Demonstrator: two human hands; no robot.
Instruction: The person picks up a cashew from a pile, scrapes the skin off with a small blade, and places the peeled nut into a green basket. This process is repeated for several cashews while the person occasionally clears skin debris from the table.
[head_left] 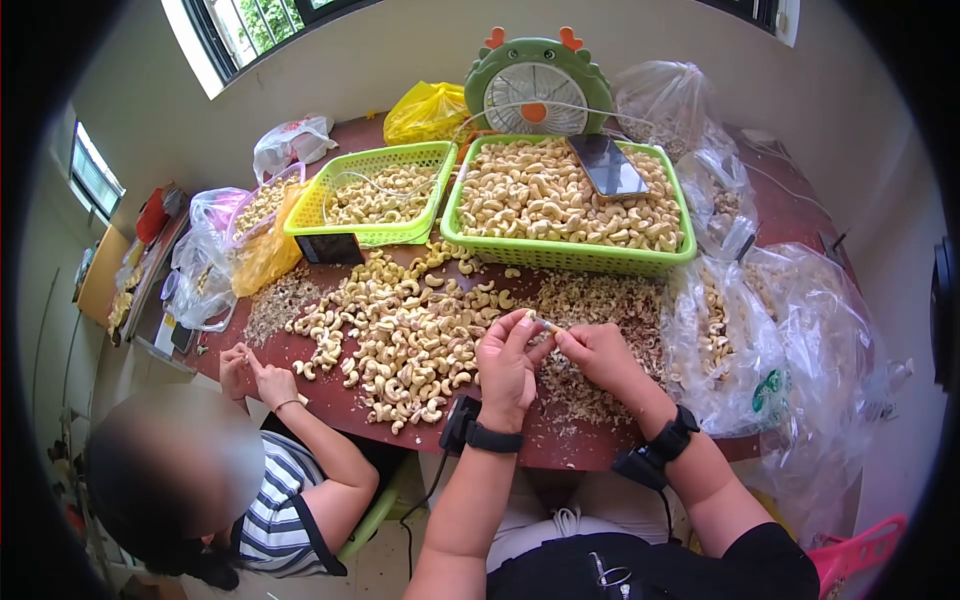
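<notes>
My left hand (508, 368) is raised over the table's front part, its fingertips pinched on a pale cashew nut (531, 315). Close beside it, my right hand (603, 358) is closed on a thin, small tool (546, 325) whose tip meets the nut; its exact kind is too small to tell. Left of my hands spreads a loose pile of cashew nuts (405, 335). Beneath and behind them lies a heap of brownish skin flakes (590, 300).
A green basket (570, 258) of cashews bears a phone (607, 166); a yellow-green basket (440, 165) stands left of it. Behind is a green fan (538, 60). Plastic bags (740, 350) crowd the right. At left sits another person (310, 490), hands raised at the table edge.
</notes>
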